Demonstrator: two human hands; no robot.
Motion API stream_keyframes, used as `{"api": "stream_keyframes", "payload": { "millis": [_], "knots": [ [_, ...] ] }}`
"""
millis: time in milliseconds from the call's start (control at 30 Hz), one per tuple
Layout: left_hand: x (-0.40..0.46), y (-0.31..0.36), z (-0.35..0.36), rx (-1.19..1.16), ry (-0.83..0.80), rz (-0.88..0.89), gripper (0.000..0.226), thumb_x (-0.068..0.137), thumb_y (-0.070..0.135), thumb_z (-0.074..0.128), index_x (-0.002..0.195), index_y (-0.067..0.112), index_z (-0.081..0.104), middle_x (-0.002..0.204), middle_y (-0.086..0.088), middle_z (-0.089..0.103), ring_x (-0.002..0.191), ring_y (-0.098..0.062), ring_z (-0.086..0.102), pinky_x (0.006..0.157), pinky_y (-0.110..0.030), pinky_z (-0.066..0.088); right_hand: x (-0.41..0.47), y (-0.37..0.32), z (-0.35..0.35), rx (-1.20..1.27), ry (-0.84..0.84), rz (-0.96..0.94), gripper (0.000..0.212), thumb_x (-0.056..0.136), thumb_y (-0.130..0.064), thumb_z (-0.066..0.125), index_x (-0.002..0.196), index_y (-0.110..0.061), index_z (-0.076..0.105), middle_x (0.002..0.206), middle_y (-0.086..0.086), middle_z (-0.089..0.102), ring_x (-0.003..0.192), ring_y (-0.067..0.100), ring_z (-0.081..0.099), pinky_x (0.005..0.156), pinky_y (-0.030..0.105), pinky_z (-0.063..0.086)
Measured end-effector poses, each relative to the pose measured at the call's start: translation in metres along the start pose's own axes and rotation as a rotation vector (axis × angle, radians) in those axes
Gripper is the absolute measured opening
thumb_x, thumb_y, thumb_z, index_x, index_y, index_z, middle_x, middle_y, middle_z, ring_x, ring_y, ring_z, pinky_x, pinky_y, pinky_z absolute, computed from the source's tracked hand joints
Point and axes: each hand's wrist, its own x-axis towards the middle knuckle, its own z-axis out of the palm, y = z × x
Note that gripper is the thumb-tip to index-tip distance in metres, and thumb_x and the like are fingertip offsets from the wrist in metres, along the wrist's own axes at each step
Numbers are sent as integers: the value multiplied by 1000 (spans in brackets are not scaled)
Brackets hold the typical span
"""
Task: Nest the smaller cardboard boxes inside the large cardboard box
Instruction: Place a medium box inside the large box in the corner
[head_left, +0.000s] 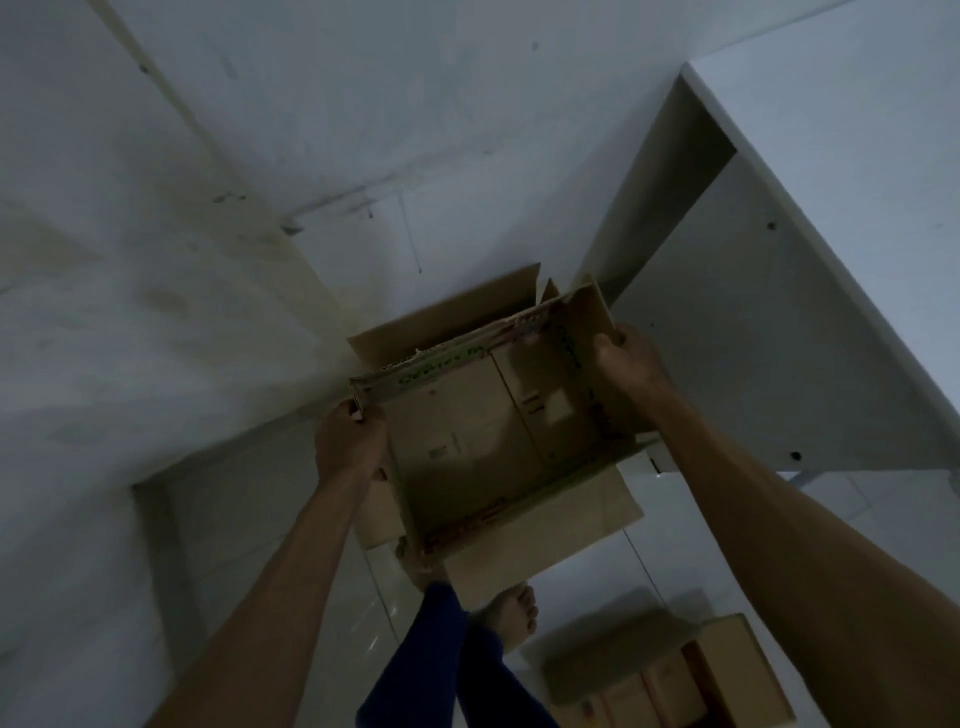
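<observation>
An open brown cardboard box (483, 431) sits in mid-frame, its inside empty and its top facing me. My left hand (349, 442) grips its left rim near the corner. My right hand (627, 358) grips its right wall at the top edge. Around and under it show the flaps of a larger cardboard box (550, 535), one behind and one in front. Another open cardboard box (670, 675) stands on the floor at the lower right, partly cut off by the frame.
A white table or cabinet (810, 291) stands close on the right, against the white wall (260, 156). My bare foot (511, 616) and blue trouser legs (441, 670) are on the pale tiled floor below the boxes.
</observation>
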Motion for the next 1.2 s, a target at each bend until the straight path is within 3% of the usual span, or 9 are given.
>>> {"api": "stream_keyframes", "payload": {
  "millis": [133,200,367,600,700,867,1033,1133,1200],
  "knots": [
    [32,-2,22,-59,-18,-53,36,99,31,50,132,18,60,86,4,68,73,-24,70,47,-34,58,40,2,11,-56,7,-22,29,99,-39,45,126,-33,54,103,-6,64,89,16,65,66,34,51],
    [48,-5,28,-64,-21,-96,42,98,33,50,138,18,57,88,4,68,77,-28,71,53,-41,62,56,6,18,-83,-1,-34,32,99,-41,45,129,-33,53,104,-6,64,90,17,65,73,38,56],
    [67,-12,40,-37,24,-140,53,96,51,55,140,22,56,83,9,64,74,-24,70,54,-46,62,77,14,33,-131,-30,-35,42,96,-45,43,137,-35,49,104,-9,62,92,18,64,84,45,57],
    [87,-19,55,-18,-7,-149,43,100,36,51,140,20,56,86,-1,68,75,-29,70,62,-46,63,100,28,50,-154,-13,24,43,99,-44,44,140,-31,46,118,-1,62,98,22,64,88,49,56],
    [98,-23,63,-9,-38,-150,45,100,41,51,139,22,56,97,-5,71,77,-27,70,65,-47,63,111,37,58,-153,-36,51,46,96,-44,47,140,-34,45,125,1,60,105,25,62,94,52,55],
    [119,-45,78,-43,-90,-196,47,99,31,53,145,21,52,113,-10,71,88,-30,71,64,-48,63,133,60,79,-184,-26,69,46,97,-43,49,141,-31,47,133,3,56,112,26,60,94,49,52],
    [139,-70,99,-58,-96,-214,50,99,35,52,146,21,51,115,-12,70,90,-29,71,68,-53,63,165,88,110,-317,31,75,53,96,-41,53,145,-24,42,154,10,29,132,39,44,106,50,40],
    [152,-81,111,-4,-94,-203,44,98,33,50,140,20,56,116,-13,68,92,-34,69,71,-55,62,180,105,125,-420,54,126,68,89,-50,50,151,-28,33,164,12,11,150,41,12,120,53,17],
    [159,-88,117,49,-95,-198,40,97,32,50,133,20,61,110,-12,67,90,-35,69,73,-54,62,187,115,137,-425,71,174,70,88,-51,51,152,-32,30,166,14,1,152,42,-1,122,54,7]
  ]
}}
